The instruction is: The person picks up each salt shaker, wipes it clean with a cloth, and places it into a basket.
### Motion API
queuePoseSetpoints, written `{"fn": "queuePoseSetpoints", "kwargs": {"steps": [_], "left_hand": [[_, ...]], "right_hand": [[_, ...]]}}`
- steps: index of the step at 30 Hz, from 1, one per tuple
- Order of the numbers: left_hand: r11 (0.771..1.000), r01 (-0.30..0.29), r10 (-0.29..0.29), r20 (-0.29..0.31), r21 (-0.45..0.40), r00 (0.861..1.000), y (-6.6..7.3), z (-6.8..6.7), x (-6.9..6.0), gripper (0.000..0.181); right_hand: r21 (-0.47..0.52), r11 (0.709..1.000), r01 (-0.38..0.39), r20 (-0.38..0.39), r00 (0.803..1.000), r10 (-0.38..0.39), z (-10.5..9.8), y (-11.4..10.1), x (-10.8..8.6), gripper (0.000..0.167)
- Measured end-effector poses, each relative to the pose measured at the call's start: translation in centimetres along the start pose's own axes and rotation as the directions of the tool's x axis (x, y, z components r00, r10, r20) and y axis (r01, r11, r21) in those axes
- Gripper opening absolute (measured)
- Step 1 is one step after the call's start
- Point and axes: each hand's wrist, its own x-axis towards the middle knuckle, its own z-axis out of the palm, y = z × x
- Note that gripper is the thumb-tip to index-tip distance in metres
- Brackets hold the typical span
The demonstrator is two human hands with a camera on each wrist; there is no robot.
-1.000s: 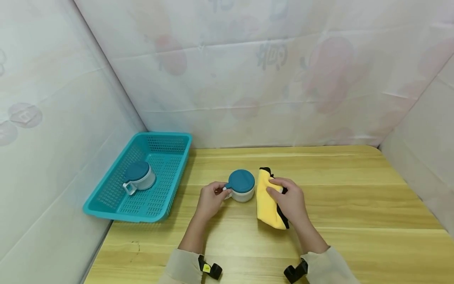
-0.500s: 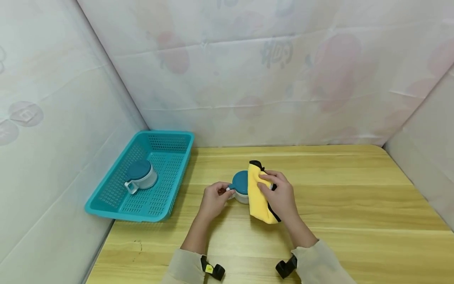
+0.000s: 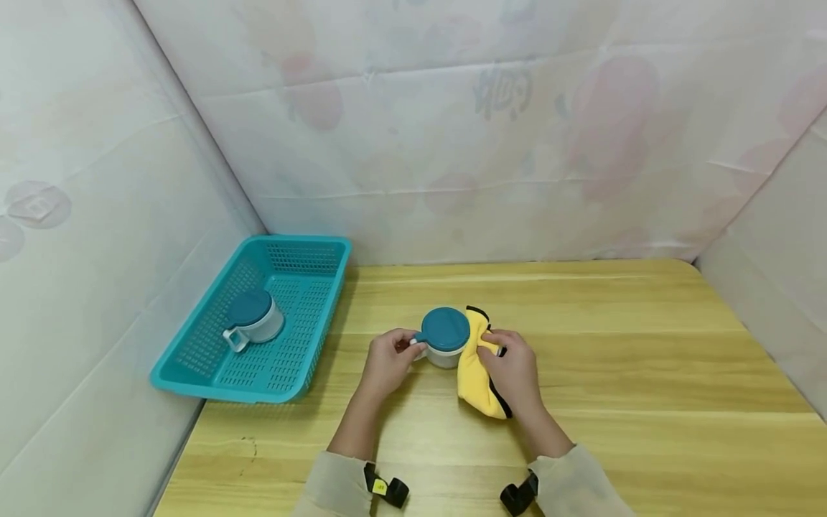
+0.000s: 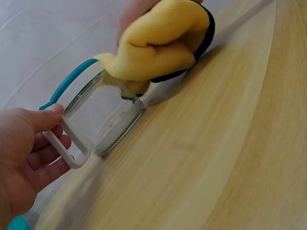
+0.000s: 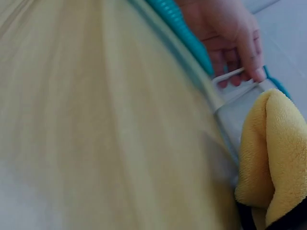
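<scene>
The left hand [image 3: 386,364] pinches the handle [image 4: 80,156] of the jar [image 3: 446,339]; the right hand [image 3: 514,365] grips the yellow cloth [image 3: 476,379] against it. Light wiping pressure seems best.

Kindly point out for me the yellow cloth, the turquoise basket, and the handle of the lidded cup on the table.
Yellow cloth [image 3: 475,377], head view, lower yellow part.
Turquoise basket [image 3: 220,394], head view, near rim.
Cup handle [image 4: 78,161], left wrist view, bend of its loop.

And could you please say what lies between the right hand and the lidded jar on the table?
The head view shows the yellow cloth between the right hand and that jar.
</scene>
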Motion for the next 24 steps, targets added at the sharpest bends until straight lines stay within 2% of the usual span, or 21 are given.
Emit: {"fn": "queuePoseSetpoints", "kwargs": {"steps": [9,11,18,24], "left_hand": [[1.000,0.028,-0.028,0.003,-0.007,1.000,0.1,0.0,0.1,0.014],[1.000,0.025,-0.025,0.005,-0.009,1.000,0.0,-0.1,0.1,0.014],[1.000,0.019,-0.020,-0.004,-0.014,1.000,-0.1,0.0,0.2,0.013],[1.000,0.020,-0.020,0.009,-0.009,1.000,0.2,0.3,-0.1,0.013]], "right_hand": [[-0.151,0.988,0.041,0.101,0.995,-0.026,-1.1,-0.1,0.0,0.025],[-0.165,0.985,0.048,0.088,0.996,-0.034,-1.5,-0.2,0.3,0.026],[-0.147,0.985,0.088,-0.044,0.994,-0.096,-1.9,-0.7,0.7,0.028],[-0.098,0.992,0.075,-0.028,0.997,-0.078,-0.8,-1.3,-0.2,0.029]]}}
